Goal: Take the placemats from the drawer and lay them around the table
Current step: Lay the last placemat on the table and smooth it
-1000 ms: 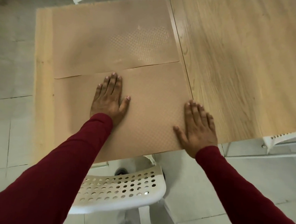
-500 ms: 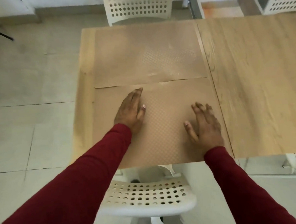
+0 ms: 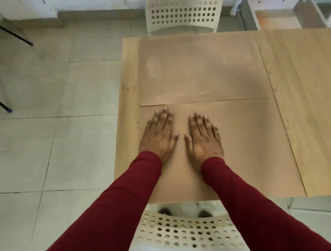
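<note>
Two tan textured placemats lie flat on the left part of the wooden table (image 3: 311,99). The far placemat (image 3: 200,70) lies in front of the far chair, and its near edge slightly overlaps the near placemat (image 3: 252,148). My left hand (image 3: 158,136) and my right hand (image 3: 202,138) both rest palm down on the near placemat's left half, fingers straight, thumbs almost touching. Neither hand holds anything.
A white perforated chair (image 3: 184,10) stands at the table's far side and another (image 3: 184,233) sits under the near edge, below my arms. Black stand legs (image 3: 3,29) cross the tiled floor at far left. Low shelving (image 3: 281,5) stands beyond the table at the right.
My right hand slid left across the near placemat, from its right edge to beside my left hand. The left hand shifted left a little. The view pulled back and tilted up.
</note>
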